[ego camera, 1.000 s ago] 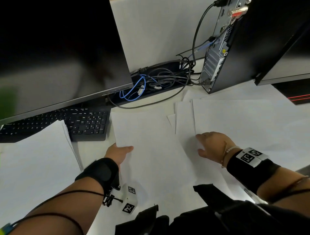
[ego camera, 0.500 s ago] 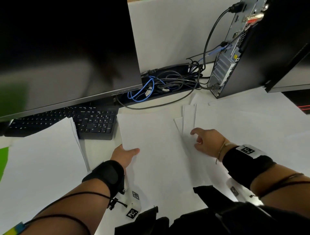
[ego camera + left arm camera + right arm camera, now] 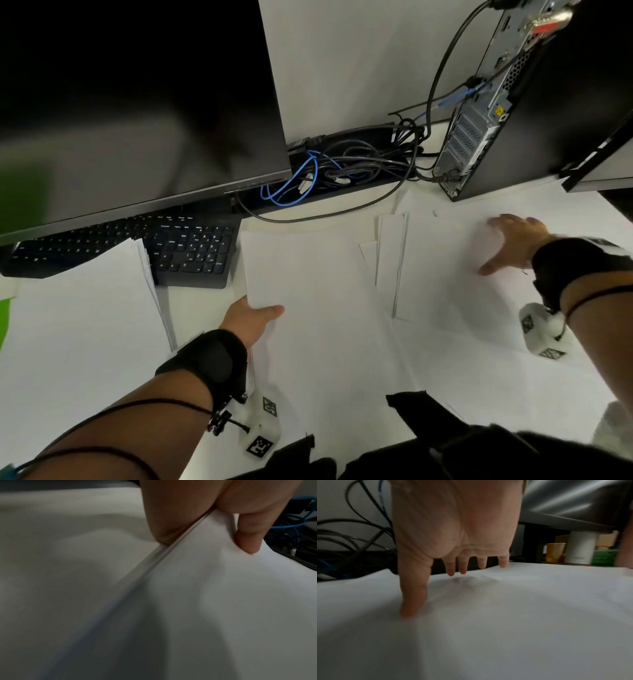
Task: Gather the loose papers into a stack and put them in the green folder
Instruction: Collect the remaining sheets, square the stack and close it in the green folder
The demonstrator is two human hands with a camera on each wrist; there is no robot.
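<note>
White loose papers (image 3: 442, 274) lie spread over the desk in overlapping sheets. My left hand (image 3: 255, 317) pinches the near left edge of a thin stack of papers (image 3: 308, 284), thumb on top and fingers underneath; the left wrist view shows that stack (image 3: 214, 588) gripped between thumb and fingers. My right hand (image 3: 510, 243) lies flat with spread fingers on the sheets at the right, its fingertips (image 3: 462, 569) pressing the paper (image 3: 505, 615). Another stack of papers (image 3: 82, 308) lies at the left over the green folder (image 3: 5, 320), of which only a sliver shows.
A black monitor (image 3: 137, 102) hangs over a black keyboard (image 3: 191, 253) at the back left. Tangled cables (image 3: 329, 171) lie behind the papers. A black computer tower (image 3: 513, 102) stands at the back right. Dark clothing (image 3: 445, 445) fills the near edge.
My right hand has moved from the middle sheets out to the right and spread flat on the papers there. The left hand keeps its hold on the stack's edge.
</note>
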